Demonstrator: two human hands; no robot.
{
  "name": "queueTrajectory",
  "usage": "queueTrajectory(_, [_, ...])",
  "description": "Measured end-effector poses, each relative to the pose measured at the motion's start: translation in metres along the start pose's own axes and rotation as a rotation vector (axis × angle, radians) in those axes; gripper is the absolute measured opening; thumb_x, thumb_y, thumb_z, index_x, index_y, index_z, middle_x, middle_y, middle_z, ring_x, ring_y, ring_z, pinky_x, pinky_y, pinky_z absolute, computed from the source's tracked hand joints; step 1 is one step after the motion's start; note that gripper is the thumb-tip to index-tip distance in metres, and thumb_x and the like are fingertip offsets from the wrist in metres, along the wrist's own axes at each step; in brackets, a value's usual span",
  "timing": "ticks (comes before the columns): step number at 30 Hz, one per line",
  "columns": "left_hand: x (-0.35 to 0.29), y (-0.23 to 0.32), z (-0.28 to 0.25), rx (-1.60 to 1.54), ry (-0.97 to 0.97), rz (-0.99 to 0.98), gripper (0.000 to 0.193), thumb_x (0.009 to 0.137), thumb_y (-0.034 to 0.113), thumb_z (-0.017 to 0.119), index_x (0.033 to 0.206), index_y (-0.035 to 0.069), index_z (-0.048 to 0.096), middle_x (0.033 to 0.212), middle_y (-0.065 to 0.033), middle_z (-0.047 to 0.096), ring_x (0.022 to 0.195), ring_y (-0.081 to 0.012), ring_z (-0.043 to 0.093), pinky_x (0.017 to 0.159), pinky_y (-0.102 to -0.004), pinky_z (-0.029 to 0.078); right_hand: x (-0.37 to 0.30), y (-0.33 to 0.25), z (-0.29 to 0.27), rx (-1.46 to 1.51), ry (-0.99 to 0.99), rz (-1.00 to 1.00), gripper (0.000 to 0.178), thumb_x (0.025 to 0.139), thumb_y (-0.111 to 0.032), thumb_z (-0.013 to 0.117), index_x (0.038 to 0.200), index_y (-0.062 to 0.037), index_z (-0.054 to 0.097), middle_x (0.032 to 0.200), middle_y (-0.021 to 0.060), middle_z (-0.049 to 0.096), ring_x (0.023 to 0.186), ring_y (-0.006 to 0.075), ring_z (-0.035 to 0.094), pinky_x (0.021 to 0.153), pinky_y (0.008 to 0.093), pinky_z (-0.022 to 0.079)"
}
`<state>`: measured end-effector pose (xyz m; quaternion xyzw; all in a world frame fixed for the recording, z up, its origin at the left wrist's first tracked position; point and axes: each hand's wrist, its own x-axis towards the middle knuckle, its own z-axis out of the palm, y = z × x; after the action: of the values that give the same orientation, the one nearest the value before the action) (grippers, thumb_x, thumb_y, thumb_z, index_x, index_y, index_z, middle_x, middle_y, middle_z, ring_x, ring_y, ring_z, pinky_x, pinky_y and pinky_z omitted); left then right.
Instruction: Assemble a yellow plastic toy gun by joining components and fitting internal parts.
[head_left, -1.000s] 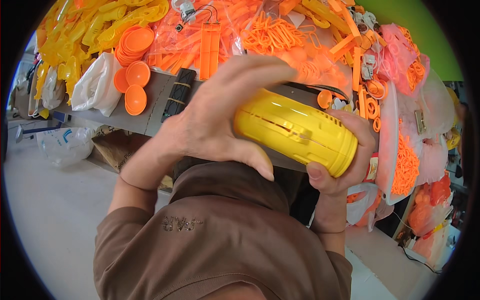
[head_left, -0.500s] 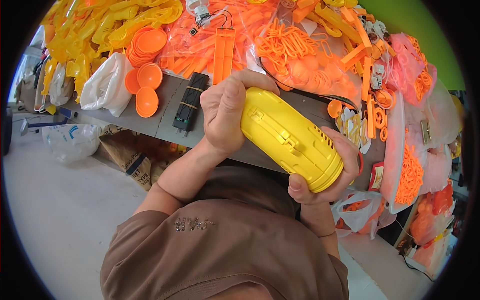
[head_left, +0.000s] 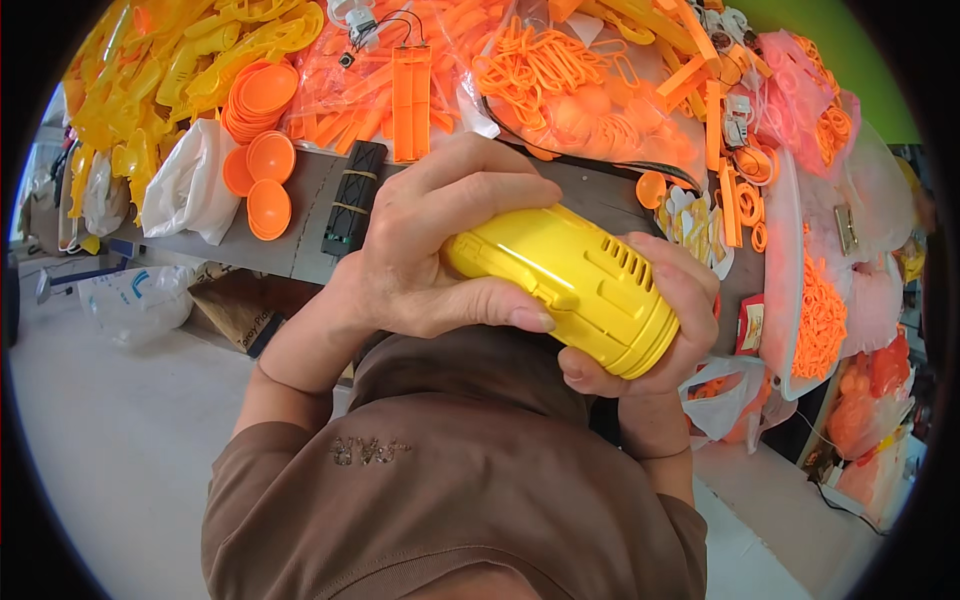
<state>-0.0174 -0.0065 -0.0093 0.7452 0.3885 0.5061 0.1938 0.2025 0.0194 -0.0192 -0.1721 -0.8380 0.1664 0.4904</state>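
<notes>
Between my two hands is a yellow plastic flashlight-like housing, a rounded cylinder with slots, a raised catch on its side and a ribbed ring at its right end. My left hand wraps round its left end, thumb along the near side and fingers over the top. My right hand grips the ribbed right end, thumb below and fingers behind. The housing is held above the table's near edge, tilted down to the right. Its far side and left tip are hidden by my hands.
Just left lies a black battery holder with bands round it. Orange round discs, a white bag and yellow shells are farther left. Beyond my hands sit orange strips and orange loops. A tray of small orange rings stands right.
My left hand has shifted its grip, its thumb now lying along the housing's near side. The housing has turned slightly about its length. My right hand keeps its hold.
</notes>
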Motion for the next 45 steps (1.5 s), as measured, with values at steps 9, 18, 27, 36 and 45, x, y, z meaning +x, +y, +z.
queueTrajectory(9, [-0.006,-0.007,0.003,-0.032,0.047,0.040,0.062,0.063,0.046,0.080,0.097,-0.003,0.063,0.089,-0.0144,0.061,0.074,-0.0257,0.061,0.064,-0.0326,0.050,0.004,0.002,-0.002,0.026,-0.089,-0.016,0.078,0.069,-0.038,0.081,0.120,0.0045,0.040,0.109,0.0220,0.048,0.090,0.0319,0.056,0.072,0.0389,0.051])
queueTrajectory(18, [0.004,0.020,-0.002,0.040,-0.574,-0.083,0.060,0.062,0.026,0.078,0.109,-0.001,0.052,0.078,-0.0117,0.059,0.069,-0.0321,0.061,0.056,-0.0401,0.047,0.007,-0.010,-0.028,0.350,-0.418,0.233,0.083,0.069,-0.051,0.076,0.123,0.0035,0.043,0.111,0.0236,0.052,0.093,0.0322,0.058,0.077,0.0391,0.050])
queueTrajectory(27, [-0.015,0.029,0.014,-0.336,-0.738,-0.039,0.065,0.059,0.019,0.082,0.112,-0.004,0.051,0.082,-0.0136,0.062,0.066,-0.0315,0.063,0.057,-0.0367,0.052,0.027,-0.038,-0.056,0.337,-0.613,0.220,0.024,0.069,-0.005,0.066,0.093,-0.0008,0.069,0.089,0.0176,0.065,0.066,0.0234,0.065,0.056,0.0297,0.051])
queueTrajectory(36, [-0.039,0.033,0.023,-0.422,-0.809,-0.078,0.063,0.060,0.021,0.080,0.109,-0.005,0.050,0.078,-0.0136,0.060,0.063,-0.0311,0.062,0.050,-0.0367,0.049,0.010,-0.039,-0.056,0.188,-0.833,-0.006,0.038,0.065,-0.008,0.066,0.103,-0.0033,0.064,0.078,0.0082,0.061,0.057,0.0208,0.059,0.048,0.0305,0.047])
queueTrajectory(45, [-0.049,0.037,0.025,-0.360,-0.740,-0.090,0.059,0.063,0.020,0.078,0.107,-0.005,0.048,0.076,-0.0130,0.060,0.058,-0.0303,0.061,0.048,-0.0352,0.049,-0.005,-0.028,-0.045,0.311,-0.710,0.028,0.036,0.064,-0.009,0.066,0.100,-0.0043,0.066,0.076,0.0079,0.060,0.051,0.0196,0.056,0.044,0.0286,0.042])
